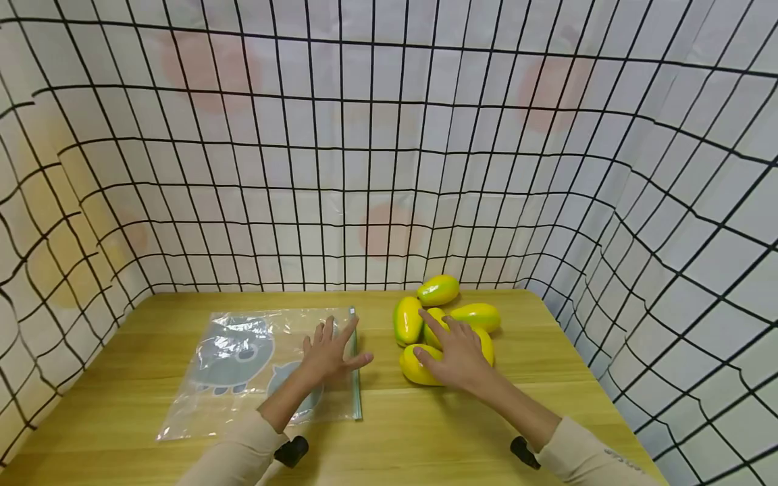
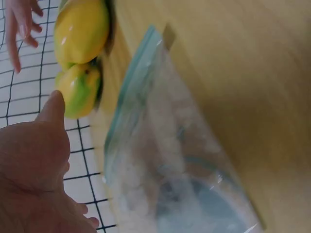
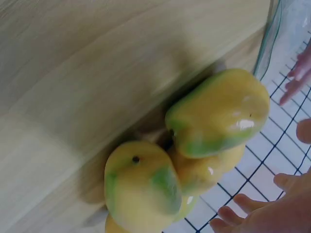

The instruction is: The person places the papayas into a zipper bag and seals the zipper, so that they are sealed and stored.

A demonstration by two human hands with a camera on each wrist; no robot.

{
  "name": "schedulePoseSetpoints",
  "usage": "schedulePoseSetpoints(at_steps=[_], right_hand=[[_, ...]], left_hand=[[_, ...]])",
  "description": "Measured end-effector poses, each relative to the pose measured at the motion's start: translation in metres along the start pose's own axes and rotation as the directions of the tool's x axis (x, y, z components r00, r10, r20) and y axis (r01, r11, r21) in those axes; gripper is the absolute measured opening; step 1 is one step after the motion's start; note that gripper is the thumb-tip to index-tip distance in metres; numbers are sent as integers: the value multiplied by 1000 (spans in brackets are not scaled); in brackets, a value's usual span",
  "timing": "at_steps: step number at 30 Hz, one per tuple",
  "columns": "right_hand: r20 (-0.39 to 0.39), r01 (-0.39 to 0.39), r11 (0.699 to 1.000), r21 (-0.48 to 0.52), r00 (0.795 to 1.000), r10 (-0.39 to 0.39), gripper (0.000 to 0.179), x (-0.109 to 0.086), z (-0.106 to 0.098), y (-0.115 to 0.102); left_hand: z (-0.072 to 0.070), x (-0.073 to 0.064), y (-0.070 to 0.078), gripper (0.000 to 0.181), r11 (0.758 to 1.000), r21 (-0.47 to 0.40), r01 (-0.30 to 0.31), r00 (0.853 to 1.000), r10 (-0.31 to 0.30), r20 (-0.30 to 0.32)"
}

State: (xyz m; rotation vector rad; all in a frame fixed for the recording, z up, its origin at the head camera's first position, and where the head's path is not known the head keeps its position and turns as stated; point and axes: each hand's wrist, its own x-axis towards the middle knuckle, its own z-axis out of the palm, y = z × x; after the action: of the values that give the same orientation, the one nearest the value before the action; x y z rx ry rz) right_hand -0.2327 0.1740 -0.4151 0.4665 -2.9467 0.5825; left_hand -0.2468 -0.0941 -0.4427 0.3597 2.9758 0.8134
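On the left of the table lies a flat clear zip bag (image 1: 234, 351) with blue-grey cartoon prints and a green zip strip (image 1: 356, 385) along its right edge. My left hand (image 1: 327, 356) hovers over the bag's right part, fingers spread and holding nothing. Several yellow-green mangoes (image 1: 408, 320) are grouped to the right of the bag. Above them my right hand (image 1: 460, 354) stretches out with spread fingers, hiding part of the group. The right wrist view shows the nearest mangoes (image 3: 218, 111) below the right hand (image 3: 277, 208), with a gap between.
Black grid netting (image 1: 389, 169) over pale sheeting rises behind the table and on both sides. The wooden table (image 1: 413, 439) runs back to the netting, with one mango (image 1: 439, 290) near that rear edge. Dark wrist devices (image 1: 292, 451) sit at both sleeves.
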Motion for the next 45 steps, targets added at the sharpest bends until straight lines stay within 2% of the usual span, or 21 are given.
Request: schedulePoseSetpoints(at_steps=[4, 10, 20, 24, 30, 36, 45], right_hand=[[-3, 17, 998, 55, 1000, -17, 72, 1, 6, -4], [6, 29, 995, 96, 1000, -30, 72, 3, 15, -9], [36, 21, 999, 44, 999, -22, 80, 7, 24, -13], [37, 18, 1000, 22, 999, -19, 78, 6, 25, -12], [35, 28, 1000, -7, 999, -27, 79, 7, 29, -8], [35, 35, 999, -17, 999, -35, 80, 8, 31, -8], [40, 44, 999, -27, 998, -43, 80, 8, 30, -10]], left_hand=[[9, 0, 0, 82, 1000, -18, -12, 1000, 13, 12], [21, 1, -2, 80, 1000, -21, -12, 1000, 12, -6], [30, 2, -5, 80, 995, -91, 32, 999, -30, 29], [33, 2, -6, 80, 995, -97, 25, 999, -22, 28], [32, 7, -7, 75, 997, -80, -2, 1000, 1, -21], [30, 6, -9, 68, 992, -122, -19, 997, 10, -76], [36, 8, -15, 69, 991, -120, -66, 991, 51, -127]])
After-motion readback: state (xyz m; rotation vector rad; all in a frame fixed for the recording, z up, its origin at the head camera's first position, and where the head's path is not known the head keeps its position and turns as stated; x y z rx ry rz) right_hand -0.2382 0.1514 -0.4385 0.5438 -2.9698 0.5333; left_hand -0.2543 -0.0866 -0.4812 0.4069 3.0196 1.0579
